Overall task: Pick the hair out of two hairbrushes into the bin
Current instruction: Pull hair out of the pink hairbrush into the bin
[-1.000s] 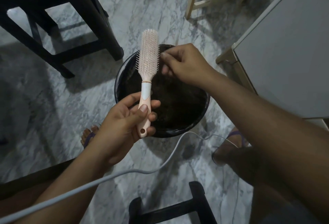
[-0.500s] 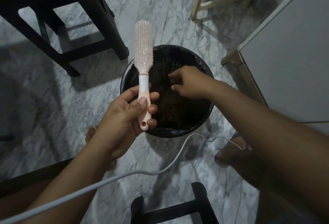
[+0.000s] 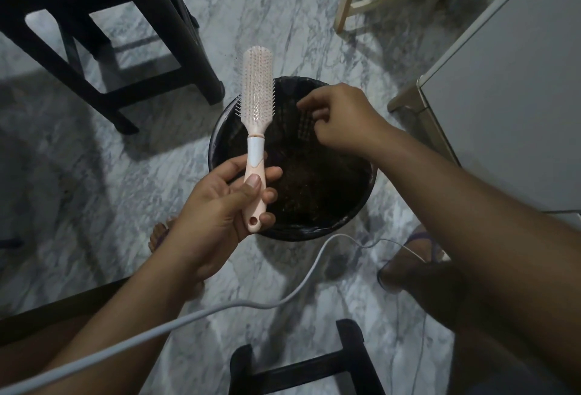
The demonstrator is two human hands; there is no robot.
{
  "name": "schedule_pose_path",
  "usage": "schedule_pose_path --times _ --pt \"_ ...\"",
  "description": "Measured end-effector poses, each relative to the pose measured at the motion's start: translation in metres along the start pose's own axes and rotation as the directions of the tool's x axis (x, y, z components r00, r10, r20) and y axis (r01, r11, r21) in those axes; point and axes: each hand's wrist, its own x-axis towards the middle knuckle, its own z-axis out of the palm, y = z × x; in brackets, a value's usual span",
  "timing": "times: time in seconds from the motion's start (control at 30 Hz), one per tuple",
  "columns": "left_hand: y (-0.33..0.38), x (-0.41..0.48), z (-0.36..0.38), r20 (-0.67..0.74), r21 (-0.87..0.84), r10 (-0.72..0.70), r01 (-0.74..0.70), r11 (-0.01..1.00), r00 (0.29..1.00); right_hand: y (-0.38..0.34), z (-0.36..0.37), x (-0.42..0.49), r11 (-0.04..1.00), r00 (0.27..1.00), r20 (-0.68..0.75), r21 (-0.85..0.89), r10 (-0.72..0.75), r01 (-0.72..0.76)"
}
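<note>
Over the round black bin on the marble floor, the left hand grips a pale pink plastic hairbrush by its handle. Its fingers and thumb are clamped round the handle, and the bristle head stands upright above the bin's left rim, probably so that loosened hair lands inside. Near the bristles, the right hand hangs above the bin's mouth, its fingers curled with the tips drawn close together. Whether they pinch strands of hair is too dim to tell. That position suits dropping a tuft straight in. Only this one brush is in view.
</note>
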Motion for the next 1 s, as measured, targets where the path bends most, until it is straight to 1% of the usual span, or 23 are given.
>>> schedule_pose_path --times 0.03,0.07,0.13,0.17,0.2,0.23,0.3,0.47,0.57,0.67,0.77,0.9,1.0 --pt "-0.001 0.000 -0.001 0.000 0.005 -0.002 0.002 1.000 1.000 -0.002 0.000 0.001 1.000 0.999 -0.036 -0.013 -0.021 0.021" --pt "-0.002 0.001 -0.001 -0.001 0.008 -0.006 0.006 1.000 1.000 -0.007 -0.002 -0.001 0.999 0.994 -0.095 0.024 -0.045 0.048" --pt "-0.006 0.001 -0.002 -0.011 0.019 -0.016 0.016 1.000 1.000 -0.018 -0.005 -0.005 0.968 0.976 -0.205 0.222 -0.071 0.117" --pt "-0.008 0.002 -0.002 -0.014 0.032 -0.017 0.018 0.999 1.000 -0.023 -0.005 -0.008 0.940 0.977 -0.201 0.314 -0.074 0.135" --pt "-0.010 0.001 -0.002 -0.011 0.047 -0.017 0.018 0.999 1.000 -0.029 -0.005 -0.012 0.914 0.985 -0.153 0.383 -0.080 0.134" --pt "-0.012 0.001 -0.002 -0.004 0.060 -0.018 0.018 0.998 1.000 -0.034 -0.003 -0.015 0.901 0.991 -0.097 0.416 -0.090 0.123" --pt "-0.018 0.000 0.000 -0.005 0.081 -0.022 0.022 0.997 1.000 -0.040 0.003 -0.018 0.919 0.994 -0.040 0.380 -0.100 0.108" --pt "-0.028 -0.001 0.002 -0.057 0.167 -0.030 0.039 0.985 0.998 -0.040 0.001 -0.018 0.977 0.995 -0.084 0.199 -0.054 0.070" --pt "-0.031 -0.001 0.001 -0.073 0.234 -0.026 0.043 0.971 0.997 -0.039 -0.002 -0.017 0.984 0.995 -0.090 0.172 -0.039 0.054" --pt "-0.034 -0.002 0.000 -0.082 0.303 -0.017 0.042 0.952 0.996 -0.041 -0.007 -0.017 0.993 0.993 -0.094 0.087 -0.075 0.083" --pt "-0.034 -0.002 -0.001 -0.089 0.334 -0.011 0.040 0.942 0.996 -0.042 -0.016 -0.016 0.992 0.988 -0.087 0.006 -0.126 0.127" --pt "-0.028 0.000 0.001 -0.075 0.342 0.033 -0.005 0.940 0.997 -0.040 -0.028 -0.017 0.984 0.977 -0.165 0.089 -0.138 0.154" --pt "-0.026 0.002 0.003 -0.090 0.287 0.038 -0.011 0.958 0.995 -0.037 -0.035 -0.015 0.969 0.928 -0.322 0.095 -0.187 0.228"
